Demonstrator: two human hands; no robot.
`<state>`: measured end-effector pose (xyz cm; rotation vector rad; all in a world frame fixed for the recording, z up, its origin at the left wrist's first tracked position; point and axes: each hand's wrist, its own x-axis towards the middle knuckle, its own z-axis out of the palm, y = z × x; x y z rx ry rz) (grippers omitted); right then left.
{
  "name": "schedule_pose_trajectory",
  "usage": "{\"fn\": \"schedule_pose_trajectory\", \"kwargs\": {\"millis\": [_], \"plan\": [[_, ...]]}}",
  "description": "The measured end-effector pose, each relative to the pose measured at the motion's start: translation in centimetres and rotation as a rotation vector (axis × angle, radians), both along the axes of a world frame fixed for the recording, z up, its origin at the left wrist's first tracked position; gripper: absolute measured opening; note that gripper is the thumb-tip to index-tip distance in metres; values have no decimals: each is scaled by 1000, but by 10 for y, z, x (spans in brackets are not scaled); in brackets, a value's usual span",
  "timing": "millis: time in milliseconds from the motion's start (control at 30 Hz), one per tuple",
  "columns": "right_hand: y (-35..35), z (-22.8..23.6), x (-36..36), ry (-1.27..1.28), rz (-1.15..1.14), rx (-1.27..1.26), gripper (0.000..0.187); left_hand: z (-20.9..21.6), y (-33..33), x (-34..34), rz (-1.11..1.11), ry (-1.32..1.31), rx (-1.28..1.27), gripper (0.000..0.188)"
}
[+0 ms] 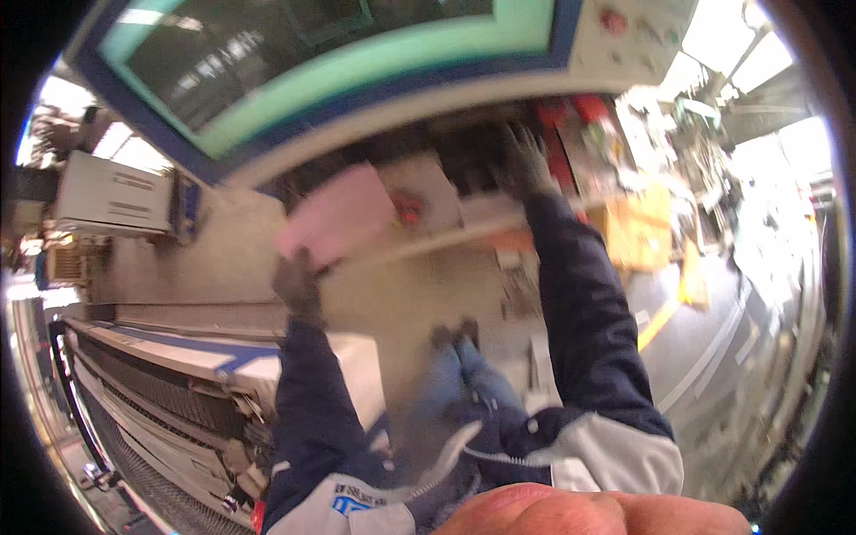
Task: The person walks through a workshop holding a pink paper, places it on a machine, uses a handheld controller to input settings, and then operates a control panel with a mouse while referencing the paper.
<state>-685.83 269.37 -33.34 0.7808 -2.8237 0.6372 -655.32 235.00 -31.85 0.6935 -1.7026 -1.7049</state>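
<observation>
In my left hand [299, 287], which wears a grey glove, is the near left corner of a pink sheet [343, 212], the fingers closed on it. The sheet slants over a narrow shelf [428, 241] under the machine window. My right hand [528, 164], gloved too, reaches over the shelf's dark back part with its fingers spread. I see nothing held in it. Between the hands a small red object [407, 209], too blurred to name, lies on a pale flat piece [437, 183]. Just right of my right hand are red containers [560, 156].
A large machine with a green-framed window [374, 85] rises beyond the shelf; its control panel [624, 45] carries a red button. A cardboard box [640, 227] stands at the right. A white cabinet [111, 194] and a long machine bed [169, 392] are on the left.
</observation>
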Motion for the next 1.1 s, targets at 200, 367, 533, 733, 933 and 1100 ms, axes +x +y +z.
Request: {"fn": "schedule_pose_trajectory", "kwargs": {"millis": [200, 367, 533, 733, 933, 1100], "plan": [[-2, 9, 4, -128, -6, 173, 75, 3, -20, -6, -26, -84, 265, 28], [-3, 9, 3, 38, 44, 203, 77, -2, -28, -21, -61, -49, 101, 26], [3, -6, -1, 44, 154, 34, 78, -20, -25, -28, 9, -98, -21, 25], [6, -21, -5, 55, 158, 91, 75, -27, -23, -22, 1, -112, 1, 25], [5, -20, -8, 89, 248, 95, 77, -24, -17, -27, 0, -104, -12, 26], [4, -23, -9, 81, 199, 168, 75, -23, -18, -24, -9, -175, -119, 27]]}}
